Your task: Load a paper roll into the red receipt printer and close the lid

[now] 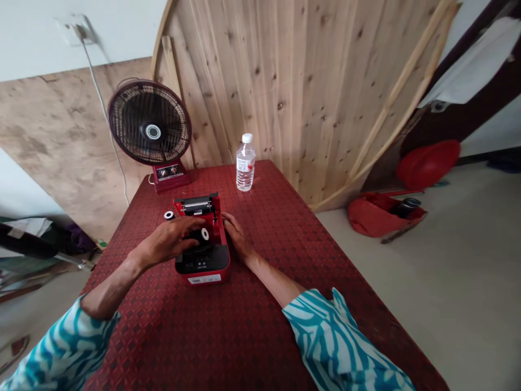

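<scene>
Knotty pale planks (285, 81) stand behind a counter (260, 336) with a dark red, patterned top. At far left, a white cord (100, 92) hangs from a wall outlet (79, 30), passing beside a maroon fan (150, 122) at the counter's back corner. Next comes a small spool (168, 215) with a white core, near the left hand (163, 239). That hand reaches into a red-and-black printer (205, 267), its lid raised at the far end, and holds a black roll (204, 234) between thumb and fingers, white core facing right, inside the open compartment. Against the printer's right wall rests the right hand (238, 237), fingers fairly straight, thumb hard to make out. Beyond it a clear bottle (245, 165) with a white cap stands upright, near the back edge. Well apart, off the counter at right, are a red bag (372, 216) and a red basin (429, 163).
</scene>
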The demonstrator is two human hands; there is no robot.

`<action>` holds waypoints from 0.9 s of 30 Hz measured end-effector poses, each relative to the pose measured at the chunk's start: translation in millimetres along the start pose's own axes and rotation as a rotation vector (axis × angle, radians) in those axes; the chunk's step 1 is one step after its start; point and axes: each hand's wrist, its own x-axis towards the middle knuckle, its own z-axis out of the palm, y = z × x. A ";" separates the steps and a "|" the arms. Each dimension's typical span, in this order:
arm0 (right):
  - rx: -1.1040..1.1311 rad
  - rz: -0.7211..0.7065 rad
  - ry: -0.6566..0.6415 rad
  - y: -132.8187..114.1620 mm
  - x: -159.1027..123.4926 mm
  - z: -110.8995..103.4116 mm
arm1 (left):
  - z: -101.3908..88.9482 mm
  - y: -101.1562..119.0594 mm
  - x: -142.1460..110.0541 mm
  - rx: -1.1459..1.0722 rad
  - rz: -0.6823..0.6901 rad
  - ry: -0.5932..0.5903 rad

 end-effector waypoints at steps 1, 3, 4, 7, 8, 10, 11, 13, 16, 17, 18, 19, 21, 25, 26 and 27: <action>-0.006 0.016 -0.008 1.3 -0.4 -0.8 | -8.6 -5.2 -12.1 -0.068 -0.025 0.055; -0.013 0.038 -0.007 1.7 -1.6 -1.9 | -26.3 -20.7 -35.0 -0.195 -0.126 0.144; -0.017 0.044 -0.003 0.6 -2.2 -2.2 | -34.3 -30.8 -44.7 -0.264 -0.196 0.201; -0.075 0.053 0.010 -6.0 -4.1 -2.5 | -48.8 -68.2 -62.9 -0.455 -0.362 0.359; -0.104 0.045 0.009 -8.4 -4.6 -2.6 | -49.3 -82.1 -64.9 -0.492 -0.402 0.403; -0.151 0.035 0.001 -11.5 -5.0 -3.1 | -42.7 -109.8 -63.7 -0.508 -0.464 0.467; -0.168 0.033 0.001 -12.1 -5.0 -3.5 | -35.8 -122.7 -60.8 -0.490 -0.495 0.497; -0.194 0.036 0.006 -11.7 -4.8 -4.7 | -17.0 -144.2 -52.5 -0.440 -0.509 0.504; -0.222 0.040 0.010 -10.3 -4.4 -6.1 | 13.4 -163.9 -40.6 -0.413 -0.514 0.489; -0.228 0.040 0.007 -10.3 -4.5 -6.1 | 21.0 -167.4 -38.3 -0.405 -0.514 0.476; -0.232 0.040 0.003 -10.7 -4.6 -6.0 | 26.3 -169.9 -37.1 -0.392 -0.511 0.461; -0.234 0.041 0.001 -11.5 -4.8 -5.6 | 29.0 -171.6 -36.8 -0.376 -0.507 0.445; -0.230 0.041 -0.001 -13.3 -5.0 -4.6 | 27.2 -173.3 -37.2 -0.334 -0.493 0.409; -0.194 0.030 -0.006 -15.4 -4.5 -3.1 | 10.2 -168.9 -30.0 -0.226 -0.447 0.352; -0.189 0.029 -0.008 -15.4 -4.4 -2.9 | 7.1 -165.9 -25.3 -0.193 -0.432 0.335; -0.183 0.030 -0.007 -15.2 -4.2 -2.6 | 5.3 -162.4 -19.4 -0.158 -0.415 0.311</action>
